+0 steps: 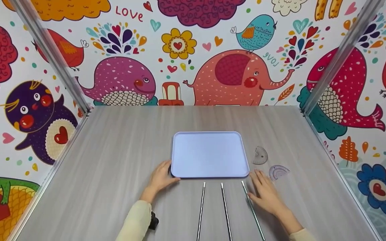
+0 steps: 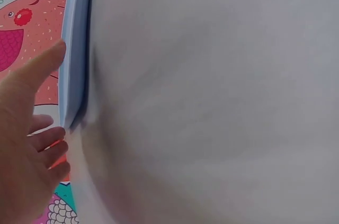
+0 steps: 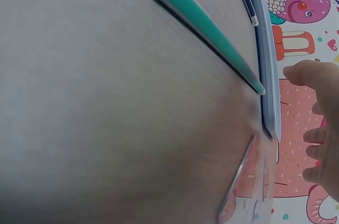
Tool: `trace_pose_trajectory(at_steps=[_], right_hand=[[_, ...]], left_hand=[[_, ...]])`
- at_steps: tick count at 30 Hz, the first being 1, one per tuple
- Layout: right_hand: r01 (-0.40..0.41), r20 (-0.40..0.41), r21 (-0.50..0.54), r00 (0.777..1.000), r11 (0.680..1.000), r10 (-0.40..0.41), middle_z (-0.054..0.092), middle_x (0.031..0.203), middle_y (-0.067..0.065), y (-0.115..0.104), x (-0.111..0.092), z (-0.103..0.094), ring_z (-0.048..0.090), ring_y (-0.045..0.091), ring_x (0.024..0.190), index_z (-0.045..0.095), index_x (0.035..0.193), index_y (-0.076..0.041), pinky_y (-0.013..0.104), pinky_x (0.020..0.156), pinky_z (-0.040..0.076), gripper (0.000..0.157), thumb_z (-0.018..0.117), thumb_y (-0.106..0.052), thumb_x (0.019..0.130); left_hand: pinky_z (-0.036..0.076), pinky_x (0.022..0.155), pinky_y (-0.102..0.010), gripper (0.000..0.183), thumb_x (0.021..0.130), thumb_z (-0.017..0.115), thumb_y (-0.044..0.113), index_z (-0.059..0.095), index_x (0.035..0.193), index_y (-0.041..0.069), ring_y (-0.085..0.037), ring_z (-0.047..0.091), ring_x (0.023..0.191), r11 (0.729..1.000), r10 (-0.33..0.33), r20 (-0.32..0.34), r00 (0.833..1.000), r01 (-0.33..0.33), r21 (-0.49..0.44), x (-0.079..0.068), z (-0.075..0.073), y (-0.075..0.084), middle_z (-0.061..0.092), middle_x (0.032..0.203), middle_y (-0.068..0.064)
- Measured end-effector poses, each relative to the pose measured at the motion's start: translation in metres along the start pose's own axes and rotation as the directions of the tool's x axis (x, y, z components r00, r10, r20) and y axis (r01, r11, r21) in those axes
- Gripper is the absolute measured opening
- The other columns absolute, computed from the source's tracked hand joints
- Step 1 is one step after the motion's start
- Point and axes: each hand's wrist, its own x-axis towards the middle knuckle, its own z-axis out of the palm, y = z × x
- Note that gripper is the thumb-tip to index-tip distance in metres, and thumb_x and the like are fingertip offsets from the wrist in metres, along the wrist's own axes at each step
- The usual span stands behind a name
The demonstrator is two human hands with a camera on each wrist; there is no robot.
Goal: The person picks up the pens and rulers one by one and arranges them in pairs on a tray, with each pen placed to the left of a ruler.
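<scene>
A pale blue rectangular tray (image 1: 209,154) lies flat on the table. At its front left corner is my left hand (image 1: 161,177), thumb along the front edge and fingers beside the left side. The left wrist view shows the thumb at the tray's rim (image 2: 77,49), fingers loosely bent. Near the front right corner my right hand (image 1: 265,194) is spread, holding nothing. Its thumb is close to a green pencil (image 1: 253,211); whether they touch I cannot tell. Two dark pencils (image 1: 200,211) (image 1: 226,212) lie left of the green one.
Two clear protractors lie right of the tray: a greyish one (image 1: 260,155) beside it and a purplish one (image 1: 277,171) just beyond my right fingers. Patterned walls (image 1: 176,77) with metal posts (image 1: 340,60) bound the grey table (image 1: 122,134) at back and sides.
</scene>
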Motion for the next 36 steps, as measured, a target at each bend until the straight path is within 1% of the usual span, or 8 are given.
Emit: trace_pose_trajectory(at_steps=[3, 11, 14, 23, 27, 30, 33, 36], right_hand=[[-0.002, 0.002, 0.010, 1.000, 1.000, 0.002, 0.042, 0.129, 0.031, -0.002, 0.000, 0.001, 0.036, 0.048, 0.120, 0.044, 0.129, 0.006, 0.062, 0.096, 0.029, 0.069, 0.072, -0.020, 0.071], [-0.023, 0.038, 0.003, 0.999, 1.000, 0.023, 0.043, 0.130, 0.027, -0.005, -0.001, 0.002, 0.037, 0.044, 0.122, 0.041, 0.132, 0.004, 0.056, 0.100, 0.030, 0.071, 0.071, -0.021, 0.073], [-0.028, 0.043, 0.005, 0.999, 1.000, 0.028, 0.043, 0.130, 0.027, -0.005, -0.002, 0.002, 0.038, 0.043, 0.121, 0.042, 0.132, 0.004, 0.055, 0.100, 0.031, 0.070, 0.071, -0.021, 0.073], [0.002, 0.010, 0.010, 1.000, 1.000, -0.002, 0.045, 0.127, 0.028, -0.004, -0.002, 0.002, 0.041, 0.045, 0.118, 0.043, 0.131, 0.004, 0.055, 0.097, 0.034, 0.070, 0.072, -0.021, 0.072], [0.004, -0.003, 0.003, 1.000, 1.000, -0.004, 0.047, 0.126, 0.027, -0.005, -0.002, 0.002, 0.042, 0.045, 0.117, 0.044, 0.130, 0.004, 0.055, 0.097, 0.035, 0.069, 0.072, -0.022, 0.072], [-0.012, -0.011, -0.017, 1.000, 1.000, 0.012, 0.048, 0.125, 0.026, -0.009, -0.003, 0.002, 0.044, 0.043, 0.116, 0.045, 0.129, 0.004, 0.054, 0.096, 0.036, 0.070, 0.072, -0.025, 0.072], [-0.045, -0.039, -0.031, 0.998, 0.999, 0.044, 0.050, 0.123, 0.025, -0.016, -0.002, 0.004, 0.046, 0.042, 0.113, 0.047, 0.128, 0.004, 0.053, 0.095, 0.037, 0.069, 0.072, -0.028, 0.072], [-0.099, -0.085, -0.039, 0.992, 0.994, 0.095, 0.052, 0.120, 0.023, -0.024, 0.000, 0.005, 0.049, 0.040, 0.110, 0.048, 0.126, 0.004, 0.052, 0.093, 0.040, 0.069, 0.072, -0.030, 0.071]], left_hand=[[0.038, 0.097, -0.048, 0.074, 0.065, 0.079, 0.031, 0.050, 0.120, -0.010, -0.039, 0.048, 0.111, 1.000, 0.001, -0.002, 1.000, -0.001, 0.017, 0.000, 0.000, -0.002, 0.053, 0.118, -0.024], [0.038, 0.096, -0.047, 0.074, 0.066, 0.077, 0.033, 0.051, 0.118, -0.011, -0.039, 0.048, 0.111, 0.997, -0.078, 0.034, 0.996, 0.079, -0.019, 0.001, 0.001, -0.001, 0.053, 0.118, -0.025], [0.039, 0.095, -0.048, 0.073, 0.066, 0.077, 0.033, 0.051, 0.119, -0.011, -0.038, 0.048, 0.112, 0.996, -0.091, 0.035, 0.995, 0.091, -0.009, 0.001, 0.001, -0.001, 0.053, 0.118, -0.025], [0.041, 0.094, -0.047, 0.063, 0.068, 0.077, 0.029, 0.055, 0.117, -0.004, -0.036, 0.052, 0.107, 0.996, -0.094, 0.019, 0.995, 0.094, -0.006, 0.004, 0.002, -0.002, 0.056, 0.115, -0.021], [0.042, 0.092, -0.047, 0.061, 0.068, 0.077, 0.028, 0.056, 0.115, -0.003, -0.035, 0.053, 0.105, 0.994, -0.108, 0.021, 0.994, 0.108, -0.013, 0.003, 0.002, -0.002, 0.057, 0.113, -0.020], [0.043, 0.091, -0.046, 0.059, 0.067, 0.077, 0.028, 0.058, 0.114, -0.003, -0.034, 0.054, 0.103, 0.993, -0.118, 0.014, 0.993, 0.118, -0.024, 0.003, 0.003, -0.001, 0.058, 0.111, -0.018], [0.044, 0.089, -0.046, 0.058, 0.067, 0.077, 0.027, 0.058, 0.111, -0.005, -0.035, 0.055, 0.101, 0.996, -0.090, -0.003, 0.996, 0.090, -0.013, 0.003, 0.003, -0.002, 0.059, 0.108, -0.019], [0.044, 0.089, -0.045, 0.057, 0.067, 0.077, 0.027, 0.059, 0.109, -0.007, -0.035, 0.055, 0.101, 0.997, -0.071, -0.015, 0.997, 0.071, -0.005, 0.003, 0.004, -0.002, 0.059, 0.107, -0.019]])
